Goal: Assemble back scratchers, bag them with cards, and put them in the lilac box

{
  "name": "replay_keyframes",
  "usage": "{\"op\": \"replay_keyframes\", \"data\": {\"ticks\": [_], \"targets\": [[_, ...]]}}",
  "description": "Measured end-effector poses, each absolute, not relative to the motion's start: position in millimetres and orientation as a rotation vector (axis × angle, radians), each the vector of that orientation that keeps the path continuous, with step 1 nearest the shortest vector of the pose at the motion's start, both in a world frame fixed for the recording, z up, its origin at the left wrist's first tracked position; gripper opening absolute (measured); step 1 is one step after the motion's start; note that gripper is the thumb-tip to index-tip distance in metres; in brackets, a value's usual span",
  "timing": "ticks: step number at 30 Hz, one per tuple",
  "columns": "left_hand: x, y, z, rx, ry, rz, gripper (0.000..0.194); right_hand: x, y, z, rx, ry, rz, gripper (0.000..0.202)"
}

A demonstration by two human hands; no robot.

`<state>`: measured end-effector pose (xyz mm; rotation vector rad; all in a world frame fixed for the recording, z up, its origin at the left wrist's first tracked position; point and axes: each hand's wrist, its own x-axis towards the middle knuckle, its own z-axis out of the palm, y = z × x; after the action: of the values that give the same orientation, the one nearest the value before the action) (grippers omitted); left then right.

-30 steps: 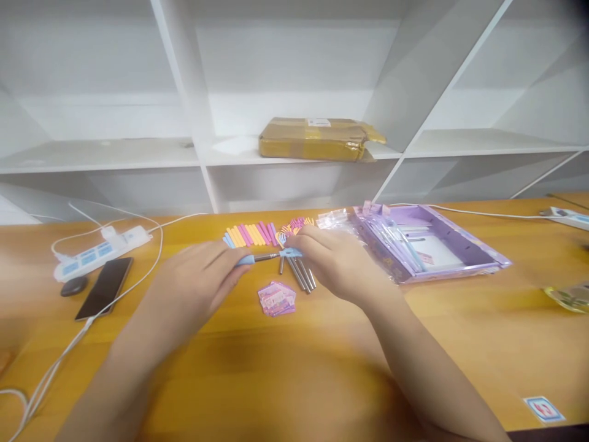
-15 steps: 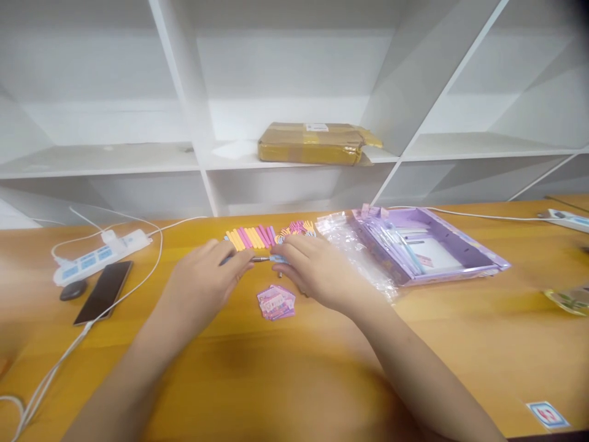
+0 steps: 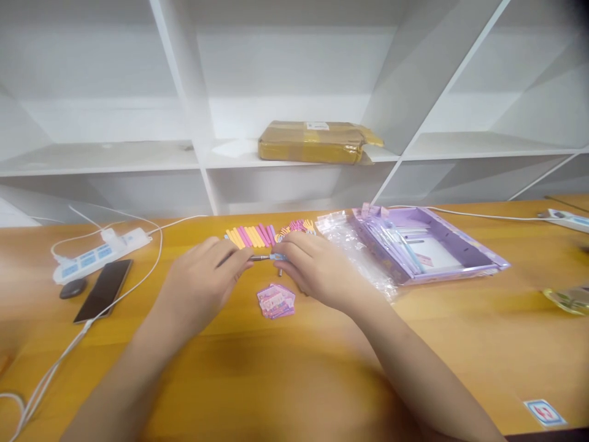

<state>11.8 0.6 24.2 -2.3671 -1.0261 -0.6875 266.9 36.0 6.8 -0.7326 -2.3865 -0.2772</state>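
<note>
A thin dark rod with a ribbed metal part (image 3: 261, 258) lies level between my two hands. My left hand (image 3: 202, 276) is closed round its dark end. My right hand (image 3: 315, 264) pinches a small light-blue piece (image 3: 277, 256) at the other end, mostly hidden by the fingers. Behind the hands, yellow, pink and purple sticks (image 3: 251, 236) lie in a row, with striped curly pieces (image 3: 297, 227) beside them. A small metal piece (image 3: 280, 271) shows below my right fingers. Nearer to me sits a fanned pile of pink and purple cards (image 3: 276, 301).
Clear plastic bags (image 3: 359, 252) and an open purple box (image 3: 460, 242) are at the right. A power strip (image 3: 101, 255), black mouse (image 3: 73, 289), phone (image 3: 103, 291) and white cables are at the left. A taped carton (image 3: 317, 142) rests on the shelf behind.
Both hands keep their grip and have barely moved. Slightly more of the dark rod shows at my left fingers.
</note>
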Motion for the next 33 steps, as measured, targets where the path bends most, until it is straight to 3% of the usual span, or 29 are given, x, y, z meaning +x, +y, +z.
{"op": "replay_keyframes", "data": {"ticks": [9, 21, 33], "targets": [[8, -1, 29, -2.363, -1.009, -0.740, 0.014, 280, 30, 18, -0.790, -2.389, -0.174, 0.027], [-1, 4, 33, -2.383, -1.033, -0.712, 0.017, 282, 39, 13, -0.705, -2.364, -0.616, 0.027], [-38, 24, 41, -2.172, -1.164, -0.682, 0.016, 330, 69, 15, -0.828, -2.206, -0.585, 0.021]]}}
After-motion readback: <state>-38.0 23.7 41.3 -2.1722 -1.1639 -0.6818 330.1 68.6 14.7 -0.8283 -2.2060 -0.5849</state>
